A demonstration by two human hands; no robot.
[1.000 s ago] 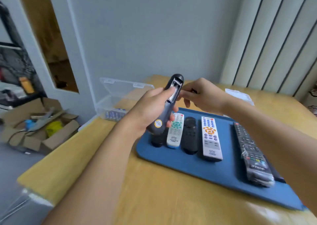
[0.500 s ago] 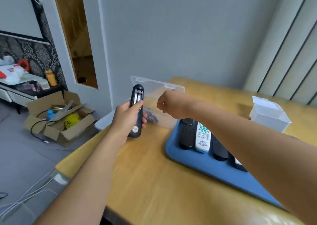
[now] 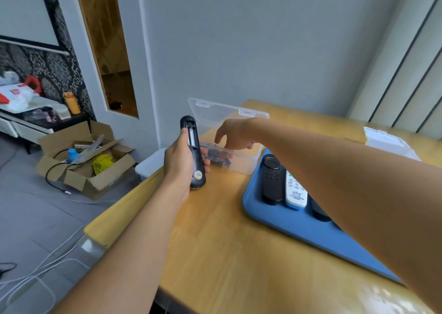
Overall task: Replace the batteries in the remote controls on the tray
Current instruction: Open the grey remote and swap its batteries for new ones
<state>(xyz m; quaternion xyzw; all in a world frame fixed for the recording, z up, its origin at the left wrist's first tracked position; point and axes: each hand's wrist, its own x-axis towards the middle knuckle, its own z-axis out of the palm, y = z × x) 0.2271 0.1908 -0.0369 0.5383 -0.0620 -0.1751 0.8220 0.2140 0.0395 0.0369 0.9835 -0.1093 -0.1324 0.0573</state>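
My left hand grips a black remote upright above the table's left edge, back side toward me, its battery bay uncovered. My right hand reaches over an open clear plastic box that holds several dark batteries; its fingers hang apart over the box, and I cannot see anything in them. The blue tray lies to the right with a black remote and a white remote on it; my right forearm hides the rest.
The clear box's lid stands up behind it. A white plastic box sits at the table's far right. On the floor to the left are an open cardboard box and loose cables. A white bin stands below the table edge.
The view swung left from the tray. My left hand carried the black remote left, off the tray. My right hand left the remote, moved over the clear box and spread its fingers.
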